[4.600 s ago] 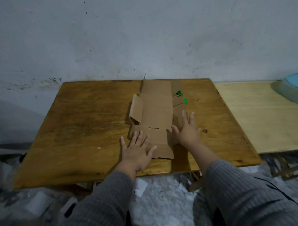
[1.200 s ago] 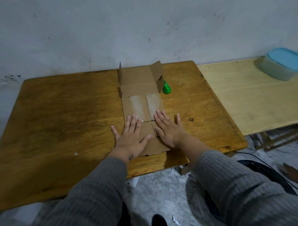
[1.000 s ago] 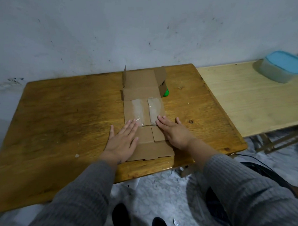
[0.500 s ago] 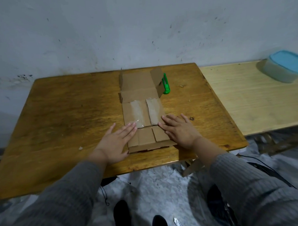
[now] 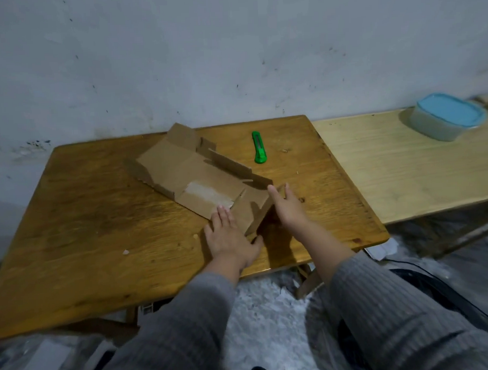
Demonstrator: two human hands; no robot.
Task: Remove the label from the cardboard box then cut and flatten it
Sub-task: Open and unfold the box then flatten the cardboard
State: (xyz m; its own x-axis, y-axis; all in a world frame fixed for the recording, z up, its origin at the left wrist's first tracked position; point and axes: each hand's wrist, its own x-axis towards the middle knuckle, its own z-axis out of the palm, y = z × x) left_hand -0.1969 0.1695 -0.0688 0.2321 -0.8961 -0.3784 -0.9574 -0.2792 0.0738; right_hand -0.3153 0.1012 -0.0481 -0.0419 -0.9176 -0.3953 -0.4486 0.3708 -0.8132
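Observation:
The opened-out cardboard box (image 5: 197, 174) lies at an angle on the brown wooden table (image 5: 93, 225), with a pale taped patch on one panel and several flaps standing up. My left hand (image 5: 228, 238) rests flat on the table at the box's near edge, fingertips on the cardboard. My right hand (image 5: 287, 208) grips the near right end of the box and holds it raised off the table. A green utility knife (image 5: 258, 147) lies on the table to the right of the box, apart from it.
A lighter wooden table (image 5: 404, 164) adjoins on the right, carrying a plastic container with a blue lid (image 5: 448, 115). A grey wall runs behind both tables. Paper scraps and a black cable lie on the floor below.
The box has turned to a diagonal and its near right end is lifted by my right hand, which lay flat on it before. The green knife is now fully uncovered.

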